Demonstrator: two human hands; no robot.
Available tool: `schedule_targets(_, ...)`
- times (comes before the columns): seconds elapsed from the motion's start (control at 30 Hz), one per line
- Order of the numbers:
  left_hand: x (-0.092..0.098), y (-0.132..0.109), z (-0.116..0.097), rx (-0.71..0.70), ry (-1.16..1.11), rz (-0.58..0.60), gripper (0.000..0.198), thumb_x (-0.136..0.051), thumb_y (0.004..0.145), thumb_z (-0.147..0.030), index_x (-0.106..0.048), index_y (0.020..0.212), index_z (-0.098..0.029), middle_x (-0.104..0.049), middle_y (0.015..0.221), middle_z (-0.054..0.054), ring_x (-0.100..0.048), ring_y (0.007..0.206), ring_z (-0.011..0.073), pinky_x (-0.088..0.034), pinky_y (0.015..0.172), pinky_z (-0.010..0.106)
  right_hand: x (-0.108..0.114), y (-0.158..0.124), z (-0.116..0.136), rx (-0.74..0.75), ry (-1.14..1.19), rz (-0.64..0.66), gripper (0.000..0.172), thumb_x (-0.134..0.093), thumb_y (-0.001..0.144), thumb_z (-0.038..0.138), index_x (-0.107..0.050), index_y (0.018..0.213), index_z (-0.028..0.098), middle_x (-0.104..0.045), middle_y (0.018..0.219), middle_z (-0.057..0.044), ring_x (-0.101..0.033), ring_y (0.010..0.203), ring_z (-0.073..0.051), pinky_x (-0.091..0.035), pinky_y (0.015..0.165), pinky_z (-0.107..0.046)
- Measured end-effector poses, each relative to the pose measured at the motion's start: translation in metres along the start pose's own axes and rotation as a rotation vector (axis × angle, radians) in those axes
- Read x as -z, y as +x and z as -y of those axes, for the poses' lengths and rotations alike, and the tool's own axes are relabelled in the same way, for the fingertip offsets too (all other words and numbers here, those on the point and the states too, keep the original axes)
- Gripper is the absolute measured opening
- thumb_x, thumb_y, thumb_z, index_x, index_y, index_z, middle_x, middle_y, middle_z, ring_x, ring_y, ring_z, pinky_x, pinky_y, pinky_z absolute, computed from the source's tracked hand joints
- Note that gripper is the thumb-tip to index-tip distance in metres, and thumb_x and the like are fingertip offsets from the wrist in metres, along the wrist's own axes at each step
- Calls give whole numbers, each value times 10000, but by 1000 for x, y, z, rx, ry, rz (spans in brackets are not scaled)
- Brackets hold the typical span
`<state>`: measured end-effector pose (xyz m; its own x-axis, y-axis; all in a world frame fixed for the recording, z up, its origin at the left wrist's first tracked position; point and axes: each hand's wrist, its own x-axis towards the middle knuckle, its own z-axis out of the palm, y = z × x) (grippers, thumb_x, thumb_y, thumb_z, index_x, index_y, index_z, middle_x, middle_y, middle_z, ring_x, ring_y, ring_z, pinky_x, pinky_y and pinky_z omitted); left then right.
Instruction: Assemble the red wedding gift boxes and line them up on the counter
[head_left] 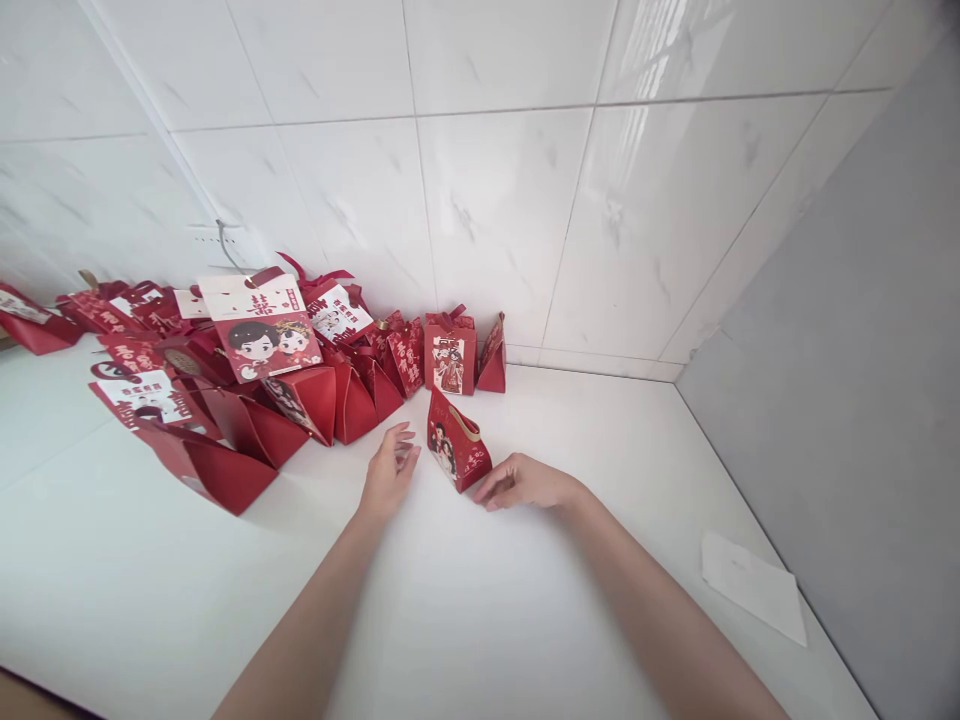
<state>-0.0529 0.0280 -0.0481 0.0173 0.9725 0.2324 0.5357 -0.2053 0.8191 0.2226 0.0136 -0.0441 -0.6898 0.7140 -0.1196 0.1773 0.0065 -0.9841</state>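
A red gift box (456, 440) with a cartoon couple printed on it and a gold ribbon loop stands on the white table between my hands. To its left is my left hand (391, 468), fingers apart and holding nothing, a small gap away from the box. At the lower right corner of the box, my right hand (525, 482) curves its fingers close to the edge. Whether those fingertips touch the box I cannot make out; they do not wrap around it. Just behind stand two more red boxes, one with a figure in costume (450, 358) and a narrower one (493, 356).
Several red gift boxes (360, 405) crowd together at the left, with a large cartoon-faced box (262, 330) on top. A white tiled wall (495, 200) rises behind the table (480, 600). A white paper sheet (752, 585) lies at the right by a grey wall (840, 380).
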Motion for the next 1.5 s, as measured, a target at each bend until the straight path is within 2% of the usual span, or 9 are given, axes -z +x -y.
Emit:
schedule_targets(0.13, -4, -8, -3, -126, 3, 44, 630, -541, 866, -439, -310, 1418, -240, -387, 1455, 122, -403, 1322, 261, -357, 1066, 444, -10, -1, 13, 40, -454, -421, 441, -527, 848, 581, -667, 766, 171, -665, 693, -27, -591, 599, -162, -448, 587, -284)
schedule_targets(0.23, -17, -15, -8, -203, 50, 144, 1048, -717, 717, -475, -59, 1506, -268, -215, 1550, 127, -240, 1418, 303, -252, 1137, 482, -23, 7, 16, 165, -761, -692, 382, -482, 897, 533, -614, 1050, 210, -688, 979, -51, -637, 809, -197, -467, 706, -303)
schedule_targets(0.47, -34, -13, -9, -144, 165, 161, 1117, -745, 657, -497, -90, 1519, -222, -334, 1481, 153, -364, 1345, 343, -303, 1105, 486, -47, 23, -3, 117, -850, -662, 425, -254, 992, 290, -497, 1316, 164, -656, 1145, -120, -602, 1054, -239, -458, 891, -377)
schedule_targets(0.63, -27, -10, -10, -7, -133, 105, 746, -570, 830, -487, -312, 1467, -196, -418, 1443, 126, -377, 1350, 294, -281, 1132, 450, -54, 19, -3, 177, -728, -553, 587, -420, 950, 445, -272, 1482, 247, -383, 1491, -70, -335, 1370, -262, -252, 1125, -480)
schedule_targets(0.8, -16, -20, -31, 151, -711, 359, 619, -416, 909, -538, -419, 1410, -174, -502, 1394, 122, -450, 1301, 314, -350, 1087, 477, -65, 21, 6, 330, -190, -514, 741, -454, 915, 555, -102, 1517, 306, -157, 1584, -14, -139, 1455, -221, -198, 1172, -440)
schedule_targets(1.0, -9, -32, -59, 4, -734, 527, 611, -588, 849, -465, -444, 1392, -224, -439, 1453, 97, -397, 1337, 327, -334, 1102, 462, -70, 17, 3, 336, 63, -649, 658, -361, 944, 561, -192, 1501, 255, -230, 1562, -55, -235, 1428, -230, -262, 1153, -444)
schedule_targets(1.2, -16, -32, -65, 312, -938, 430, 734, -461, 840, -645, -355, 1425, -213, -432, 1448, 136, -484, 1265, 327, -395, 1046, 498, -66, 9, 11, 358, -134, -755, 608, -226, 978, 539, -154, 1508, 250, -205, 1570, -50, -237, 1429, -215, -275, 1147, -431)
schedule_targets(1.3, -13, -34, -73, 452, -1231, 511, 896, -262, 808, -782, -386, 1407, -127, -513, 1360, 184, -522, 1227, 322, -392, 1064, 472, -59, 5, 28, 451, -311, -845, 639, -362, 954, 523, -150, 1506, 280, -186, 1575, -37, -191, 1441, -236, -233, 1159, -472)
schedule_targets(1.5, -11, -40, -87, 539, -1403, 551, 933, -271, 797, -793, -405, 1383, -80, -565, 1277, 187, -537, 1208, 294, -402, 1068, 410, -48, 1, 71, 572, -602, -842, 705, -609, 842, 476, -300, 1454, 312, -299, 1529, -34, -257, 1407, -287, -258, 1135, -504)
